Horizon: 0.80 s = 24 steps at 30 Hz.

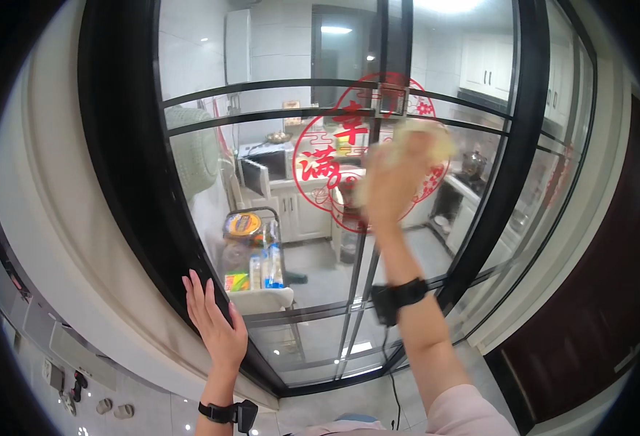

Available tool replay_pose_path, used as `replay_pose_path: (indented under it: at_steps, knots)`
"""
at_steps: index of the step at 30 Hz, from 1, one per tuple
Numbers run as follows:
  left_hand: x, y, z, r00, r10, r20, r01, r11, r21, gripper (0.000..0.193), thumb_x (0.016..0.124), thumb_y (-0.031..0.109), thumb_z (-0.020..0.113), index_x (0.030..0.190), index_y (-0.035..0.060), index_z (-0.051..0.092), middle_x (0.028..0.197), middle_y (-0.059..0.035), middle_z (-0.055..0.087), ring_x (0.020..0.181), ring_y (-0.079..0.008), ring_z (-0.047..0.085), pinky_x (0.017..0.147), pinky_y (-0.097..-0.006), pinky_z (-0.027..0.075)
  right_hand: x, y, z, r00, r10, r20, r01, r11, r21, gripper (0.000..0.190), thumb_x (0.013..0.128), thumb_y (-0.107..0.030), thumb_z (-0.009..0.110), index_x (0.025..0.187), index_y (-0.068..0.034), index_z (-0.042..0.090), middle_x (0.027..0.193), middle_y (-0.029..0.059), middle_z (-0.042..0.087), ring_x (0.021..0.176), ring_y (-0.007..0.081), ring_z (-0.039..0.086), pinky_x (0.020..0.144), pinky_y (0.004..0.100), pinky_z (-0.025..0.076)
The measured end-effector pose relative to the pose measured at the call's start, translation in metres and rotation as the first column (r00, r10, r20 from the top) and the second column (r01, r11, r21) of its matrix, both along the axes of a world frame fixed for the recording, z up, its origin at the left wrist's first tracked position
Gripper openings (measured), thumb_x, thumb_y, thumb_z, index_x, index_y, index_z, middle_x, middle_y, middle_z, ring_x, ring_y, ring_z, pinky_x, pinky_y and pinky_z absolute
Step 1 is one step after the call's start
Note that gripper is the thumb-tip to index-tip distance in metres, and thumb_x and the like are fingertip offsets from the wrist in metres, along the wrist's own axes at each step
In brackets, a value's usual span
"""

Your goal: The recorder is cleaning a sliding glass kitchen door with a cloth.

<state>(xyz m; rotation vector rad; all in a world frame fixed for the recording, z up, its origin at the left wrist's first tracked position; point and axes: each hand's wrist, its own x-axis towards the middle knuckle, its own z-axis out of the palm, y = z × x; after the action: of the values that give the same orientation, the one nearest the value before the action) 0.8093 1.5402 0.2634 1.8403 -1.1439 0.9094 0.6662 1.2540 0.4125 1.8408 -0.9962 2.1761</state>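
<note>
My right hand [393,185] is blurred and holds a pale yellow cloth [429,144] against the glass of a black-framed door [516,163]. A round red decal [317,158] bearing writing and flowers lies on the pane. My hand and the cloth hide part of its right half. Lower down on the left, my left hand [219,321] rests with fingers extended on the dark frame post [151,261] and holds nothing. Each wrist wears a black strap with a small device, and a cable hangs from the right one [399,300].
Behind the glass is a kitchen with a cart [284,297] of packaged food, an open microwave [265,169], a pot [473,163] on the stove and white cabinets [489,65]. Slippers [114,407] lie on the tiled floor at lower left. A dark brown door [587,327] stands at right.
</note>
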Motion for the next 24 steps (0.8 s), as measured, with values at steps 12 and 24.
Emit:
replay_pose_path:
  at_steps: [12,24]
  knots:
    - [-0.015,-0.036,0.006,0.992,-0.091,0.085,0.09,0.996,0.019,0.06,0.085,-0.002,0.058,0.141,-0.003,0.037,0.155,-0.0262,0.028,0.145,-0.046,0.025,0.115,-0.0529,0.023,-0.057,-0.035,-0.051,0.704,0.707,-0.063,-0.704,0.707,0.066,0.06,0.085,-0.022,0.065,0.137,0.002,0.045,0.139,0.0256,0.046,0.131,0.0399,0.045,0.109,0.049,0.036]
    - [-0.031,-0.066,0.008,0.992,-0.056,0.114,0.059,0.998,-0.019,0.063,0.085,0.004,0.059,0.143,-0.0026,0.036,0.156,-0.0299,0.023,0.146,-0.0473,0.021,0.115,-0.0562,0.02,-0.002,0.03,-0.142,0.567,0.087,-0.819,-0.273,0.958,-0.088,0.063,0.08,-0.029,0.065,0.138,-0.009,0.05,0.145,0.0172,0.047,0.139,0.0361,0.037,0.115,0.0556,0.023]
